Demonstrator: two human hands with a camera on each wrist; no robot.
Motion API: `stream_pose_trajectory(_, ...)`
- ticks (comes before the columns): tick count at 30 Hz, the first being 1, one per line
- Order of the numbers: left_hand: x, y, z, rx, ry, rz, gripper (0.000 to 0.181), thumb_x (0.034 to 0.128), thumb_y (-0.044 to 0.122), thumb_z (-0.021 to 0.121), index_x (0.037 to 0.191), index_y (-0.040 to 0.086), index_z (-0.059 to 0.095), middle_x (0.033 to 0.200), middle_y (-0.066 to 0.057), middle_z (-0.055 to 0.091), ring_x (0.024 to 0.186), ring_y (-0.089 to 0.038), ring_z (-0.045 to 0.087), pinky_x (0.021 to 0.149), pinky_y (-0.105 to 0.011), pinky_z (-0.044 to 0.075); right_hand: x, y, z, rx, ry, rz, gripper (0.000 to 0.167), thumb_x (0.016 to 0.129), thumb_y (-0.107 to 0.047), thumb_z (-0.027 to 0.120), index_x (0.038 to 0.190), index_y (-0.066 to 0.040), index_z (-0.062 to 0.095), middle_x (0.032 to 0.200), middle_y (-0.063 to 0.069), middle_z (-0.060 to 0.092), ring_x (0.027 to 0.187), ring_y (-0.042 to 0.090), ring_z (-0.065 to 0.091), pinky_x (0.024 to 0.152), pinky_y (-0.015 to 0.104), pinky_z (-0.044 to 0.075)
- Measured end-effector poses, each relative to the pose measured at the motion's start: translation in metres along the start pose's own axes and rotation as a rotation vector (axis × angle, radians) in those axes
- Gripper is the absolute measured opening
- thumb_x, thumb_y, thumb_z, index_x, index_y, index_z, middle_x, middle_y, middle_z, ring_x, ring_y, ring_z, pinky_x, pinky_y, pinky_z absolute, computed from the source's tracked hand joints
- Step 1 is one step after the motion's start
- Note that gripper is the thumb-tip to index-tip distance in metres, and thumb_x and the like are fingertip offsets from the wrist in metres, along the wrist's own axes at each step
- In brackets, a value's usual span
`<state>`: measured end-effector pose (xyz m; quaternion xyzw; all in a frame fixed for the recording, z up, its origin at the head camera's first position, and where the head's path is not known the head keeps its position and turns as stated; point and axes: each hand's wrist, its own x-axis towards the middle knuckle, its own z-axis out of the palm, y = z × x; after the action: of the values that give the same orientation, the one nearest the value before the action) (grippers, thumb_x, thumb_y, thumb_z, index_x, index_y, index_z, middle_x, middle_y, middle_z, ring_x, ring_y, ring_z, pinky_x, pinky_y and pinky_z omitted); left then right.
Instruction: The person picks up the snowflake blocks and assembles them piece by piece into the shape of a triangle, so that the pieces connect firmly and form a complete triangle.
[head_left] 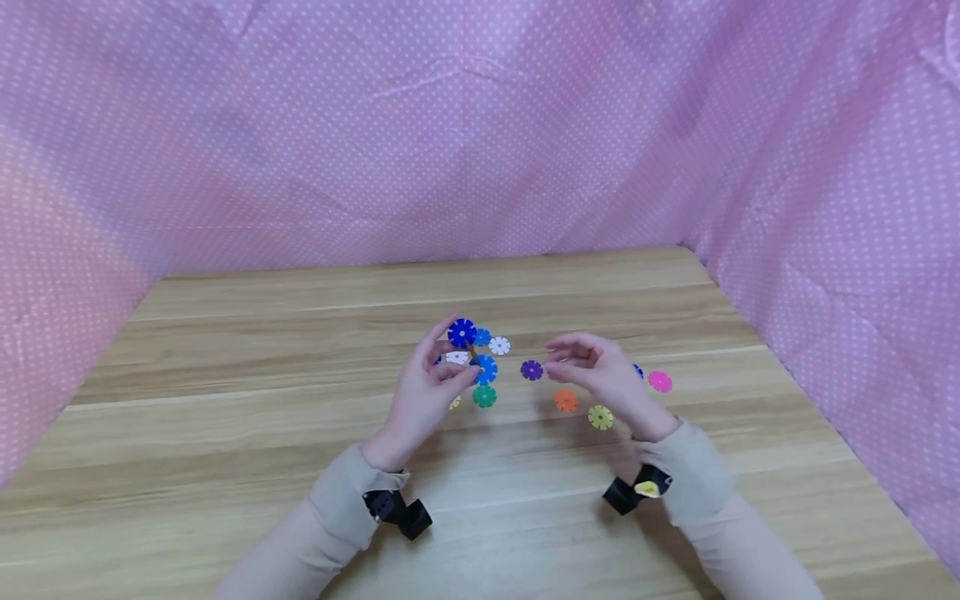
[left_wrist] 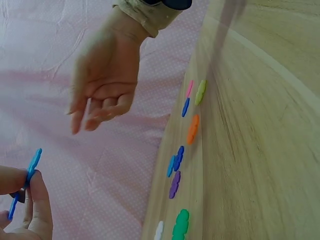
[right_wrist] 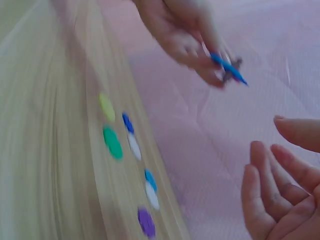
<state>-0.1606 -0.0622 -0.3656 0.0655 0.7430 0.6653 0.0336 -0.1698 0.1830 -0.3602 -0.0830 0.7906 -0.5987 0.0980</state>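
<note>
Currently, above the wooden table, we are holding the right hand empty, thumb apart from fingers. With the left hand, we are pinching the raised joined discs by one rim, presumably keeping free slots accessible.

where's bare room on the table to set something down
Bare: the table left of the left hand; its far strip, up to the pink curtain; its near middle, between the wrist cameras. Crowded: from the left hand past the green disc, purple disc and orange disc to the pink disc beyond the right hand.
</note>
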Motion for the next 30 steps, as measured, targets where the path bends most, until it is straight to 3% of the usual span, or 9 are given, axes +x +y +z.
stream_pose_trajectory(6, -0.001, -0.003, -0.009, -0.006, 0.006, -0.013, 0.071, 0.0862, 0.0, 0.065, 0.145, 0.023, 0.033, 0.127, -0.012, 0.046, 0.089, -0.016, 0.064, 0.067, -0.02, 0.054, -0.009, 0.018, -0.039, -0.25, -0.002, 0.027, 0.043, 0.087, -0.011, 0.067, 0.123, 0.008, 0.053, 0.11, 0.023, 0.063, 0.093, 0.017, 0.064, 0.079, 0.021, 0.053)
stream_pose_trajectory(11, -0.001, -0.005, -0.017, -0.004, 0.016, -0.021, 0.072, 0.0864, -0.001, 0.064, 0.146, 0.021, 0.031, 0.127, -0.012, 0.045, 0.089, -0.011, 0.064, 0.071, -0.018, 0.055, -0.019, 0.035, -0.057, -0.397, -0.034, 0.048, 0.046, 0.083, -0.012, 0.071, 0.12, 0.009, 0.055, 0.105, 0.02, 0.065, 0.092, 0.023, 0.063, 0.074, 0.021, 0.053)
stream_pose_trajectory(15, -0.001, -0.004, -0.022, -0.019, 0.026, -0.021, 0.071, 0.0864, -0.003, 0.063, 0.146, 0.019, 0.031, 0.124, -0.011, 0.046, 0.084, -0.005, 0.064, 0.072, -0.017, 0.055, -0.022, 0.045, -0.059, -0.502, -0.094, 0.063, 0.05, 0.077, -0.018, 0.078, 0.117, 0.005, 0.058, 0.102, 0.015, 0.065, 0.089, 0.022, 0.064, 0.074, 0.025, 0.054)
stream_pose_trajectory(22, -0.001, -0.001, -0.028, -0.047, 0.038, -0.013, 0.071, 0.086, -0.005, 0.063, 0.145, 0.019, 0.032, 0.123, -0.013, 0.051, 0.081, -0.005, 0.064, 0.074, -0.02, 0.056, -0.02, 0.048, -0.053, -0.56, -0.166, 0.095, 0.055, 0.068, -0.022, 0.085, 0.114, -0.002, 0.061, 0.097, 0.008, 0.059, 0.085, 0.018, 0.054, 0.074, 0.027, 0.05)
stream_pose_trajectory(30, -0.004, -0.005, -0.026, -0.045, 0.043, -0.017, 0.071, 0.0855, -0.005, 0.063, 0.145, 0.019, 0.033, 0.125, -0.014, 0.053, 0.084, -0.01, 0.064, 0.074, -0.02, 0.056, -0.019, 0.049, -0.048, -0.618, -0.185, 0.092, 0.039, 0.067, -0.017, 0.085, 0.1, -0.006, 0.067, 0.087, 0.002, 0.059, 0.08, 0.016, 0.051, 0.068, 0.024, 0.046)
